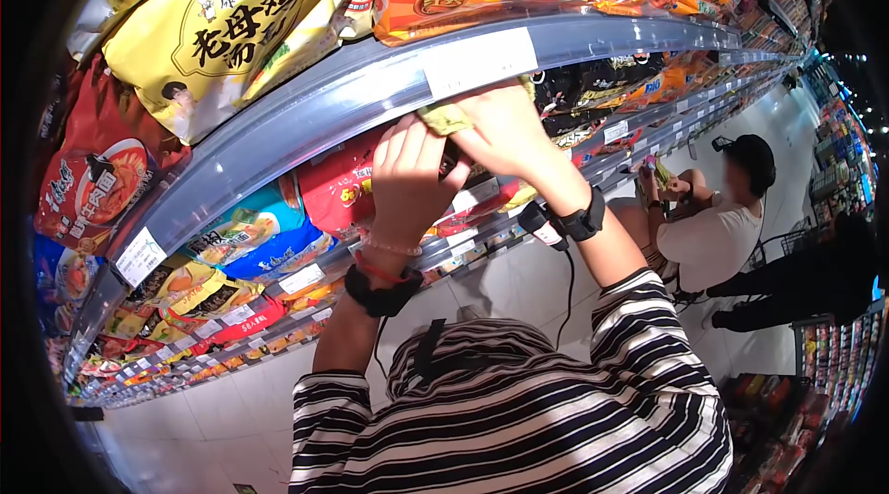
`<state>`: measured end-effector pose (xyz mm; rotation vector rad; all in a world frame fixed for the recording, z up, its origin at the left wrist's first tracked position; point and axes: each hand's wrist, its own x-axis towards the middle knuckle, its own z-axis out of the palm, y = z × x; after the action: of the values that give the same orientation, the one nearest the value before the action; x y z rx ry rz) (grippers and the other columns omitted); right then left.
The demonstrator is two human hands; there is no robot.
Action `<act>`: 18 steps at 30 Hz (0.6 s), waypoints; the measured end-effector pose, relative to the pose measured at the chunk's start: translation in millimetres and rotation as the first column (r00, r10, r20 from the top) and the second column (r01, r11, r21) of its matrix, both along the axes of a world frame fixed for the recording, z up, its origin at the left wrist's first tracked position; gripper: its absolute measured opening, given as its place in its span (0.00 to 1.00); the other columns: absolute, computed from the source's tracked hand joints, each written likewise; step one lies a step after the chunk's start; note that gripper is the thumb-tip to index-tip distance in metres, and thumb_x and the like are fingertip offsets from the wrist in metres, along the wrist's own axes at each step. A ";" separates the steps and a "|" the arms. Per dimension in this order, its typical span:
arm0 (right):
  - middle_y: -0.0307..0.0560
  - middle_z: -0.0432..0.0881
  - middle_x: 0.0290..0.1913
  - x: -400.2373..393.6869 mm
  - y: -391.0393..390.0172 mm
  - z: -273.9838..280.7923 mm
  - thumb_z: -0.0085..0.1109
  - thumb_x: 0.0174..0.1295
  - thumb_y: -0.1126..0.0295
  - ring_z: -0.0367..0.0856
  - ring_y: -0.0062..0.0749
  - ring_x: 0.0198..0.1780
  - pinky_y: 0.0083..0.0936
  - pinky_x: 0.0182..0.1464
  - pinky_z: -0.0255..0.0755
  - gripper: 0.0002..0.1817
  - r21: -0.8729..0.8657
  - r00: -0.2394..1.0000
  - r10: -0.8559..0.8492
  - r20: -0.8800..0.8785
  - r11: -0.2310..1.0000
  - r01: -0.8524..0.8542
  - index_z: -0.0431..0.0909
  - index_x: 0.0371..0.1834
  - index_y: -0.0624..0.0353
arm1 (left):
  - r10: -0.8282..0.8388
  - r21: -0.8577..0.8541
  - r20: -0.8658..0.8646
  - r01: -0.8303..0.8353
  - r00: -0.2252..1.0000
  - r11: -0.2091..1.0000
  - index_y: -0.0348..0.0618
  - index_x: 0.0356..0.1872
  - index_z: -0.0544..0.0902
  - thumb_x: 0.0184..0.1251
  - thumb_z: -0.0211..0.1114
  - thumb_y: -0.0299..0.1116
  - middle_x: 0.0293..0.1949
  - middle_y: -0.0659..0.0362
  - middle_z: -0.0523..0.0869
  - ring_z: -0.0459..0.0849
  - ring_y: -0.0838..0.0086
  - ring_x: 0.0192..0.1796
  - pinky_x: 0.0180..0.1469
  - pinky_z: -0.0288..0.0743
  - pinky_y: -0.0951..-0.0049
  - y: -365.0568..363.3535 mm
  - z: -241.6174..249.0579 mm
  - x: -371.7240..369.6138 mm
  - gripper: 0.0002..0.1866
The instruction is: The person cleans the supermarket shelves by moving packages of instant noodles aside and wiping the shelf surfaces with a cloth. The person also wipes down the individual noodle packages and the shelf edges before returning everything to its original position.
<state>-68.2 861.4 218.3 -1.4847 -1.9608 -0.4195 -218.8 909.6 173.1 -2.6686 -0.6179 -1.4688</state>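
Yellow-green cloth (pixel 447 119) shows at the lower side of a translucent shelf edge (pixel 306 105), bunched in a person's right hand (pixel 507 128). That hand is closed on the cloth, which peeks out on both sides of it; the fingertips are hidden, just under the price label (pixel 482 62) fixed to the edge. Beside it, the left hand (pixel 407 170) reaches up to the edge from below, fingers nearly straight and together, thumb set apart; its palm is turned away, and whether it has hold of anything cannot be told. Black bands (pixel 585 214) circle both wrists, below the edge, and a striped shirt (pixel 556 401) fills the foreground. Above the edge rest a yellow packet (pixel 231 31) and, to its right, an orange packet (pixel 417 3). Below the edge, a red packet (pixel 338 184) lies behind the left hand, with a teal packet (pixel 255 230) farther left. Well apart from the edge, to its right, a person in white (pixel 711 244) handles something yellow.
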 end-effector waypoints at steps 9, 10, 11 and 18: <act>0.63 0.80 0.43 69.4 -3.2 1.4 0.46 0.65 0.61 0.77 0.61 0.48 0.46 0.50 0.70 0.18 -0.058 0.942 -0.307 -0.134 0.952 0.302 0.78 0.46 0.64 | 0.125 0.064 -0.039 -0.123 0.991 0.990 0.47 0.45 0.81 0.47 0.74 0.51 0.39 0.56 0.81 0.80 0.62 0.46 0.54 0.72 0.60 -7.2 14.0 5.6 0.26; 0.63 0.80 0.43 64.8 -0.2 3.2 0.46 0.65 0.61 0.77 0.61 0.49 0.46 0.50 0.70 0.18 -0.077 0.932 -0.340 -0.128 0.940 0.332 0.77 0.46 0.64 | 0.091 0.059 -0.008 -0.091 0.996 0.994 0.45 0.44 0.80 0.47 0.74 0.49 0.38 0.55 0.81 0.81 0.61 0.44 0.53 0.73 0.60 -4.2 12.6 8.1 0.26; 0.61 0.81 0.46 64.0 6.0 0.1 0.47 0.65 0.61 0.77 0.59 0.50 0.45 0.54 0.69 0.18 -0.036 0.947 -0.312 -0.077 0.950 0.310 0.78 0.48 0.62 | 0.057 0.055 0.021 -0.058 0.998 0.997 0.44 0.44 0.80 0.47 0.75 0.48 0.36 0.54 0.81 0.81 0.61 0.42 0.52 0.74 0.60 -1.1 11.7 10.3 0.26; 0.61 0.78 0.56 6.3 10.5 29.7 0.44 0.68 0.59 0.74 0.53 0.59 0.41 0.62 0.66 0.21 -0.246 0.990 -0.054 -0.127 0.969 0.021 0.76 0.55 0.61 | 0.043 0.070 0.017 -0.044 0.999 0.997 0.40 0.42 0.79 0.46 0.76 0.45 0.33 0.52 0.81 0.82 0.58 0.38 0.50 0.76 0.61 0.2 12.2 8.9 0.26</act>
<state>-61.9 871.9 248.0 -1.6590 -1.9341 -0.0917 -209.9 909.8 185.4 -2.5773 -0.6095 -1.4735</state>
